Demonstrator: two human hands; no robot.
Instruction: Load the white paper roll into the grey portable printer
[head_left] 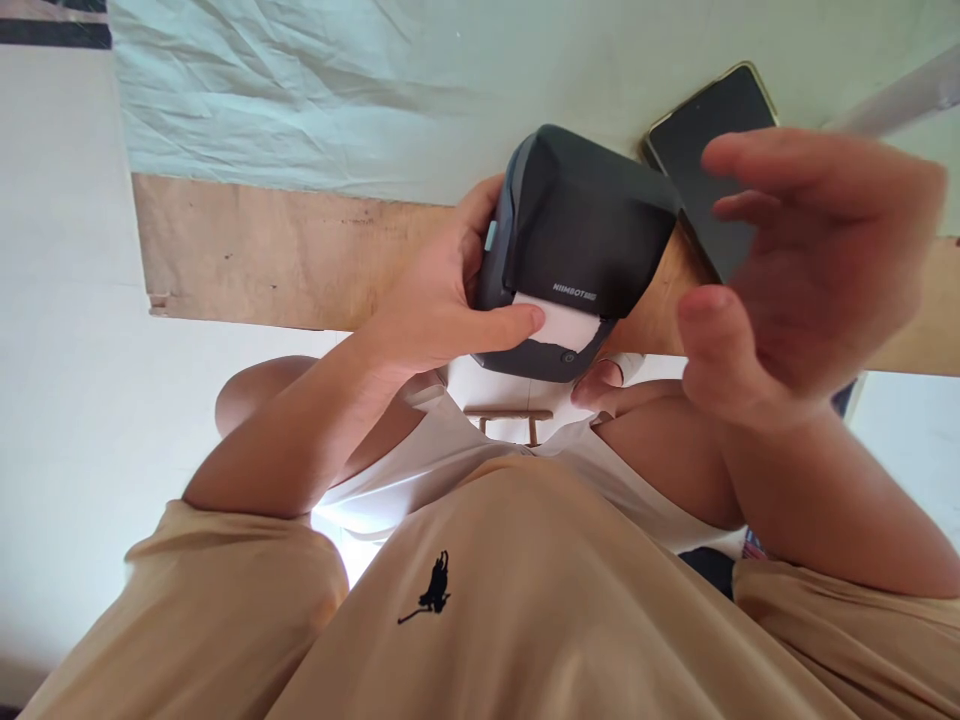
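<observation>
Bright glare burns lower left; the right fingers blur.

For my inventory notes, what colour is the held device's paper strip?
White; the paper strip shows best in head view.

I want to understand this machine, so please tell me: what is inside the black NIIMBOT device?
The black device shows white paper beside its lettering, partly covered by the left hand. Anything farther inside is covered and cannot be seen.

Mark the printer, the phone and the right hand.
Printer (592, 225), head view: middle of the black cover.
Phone (688, 147), head view: dark screen.
Right hand (829, 265), head view: middle of the hand.
</observation>
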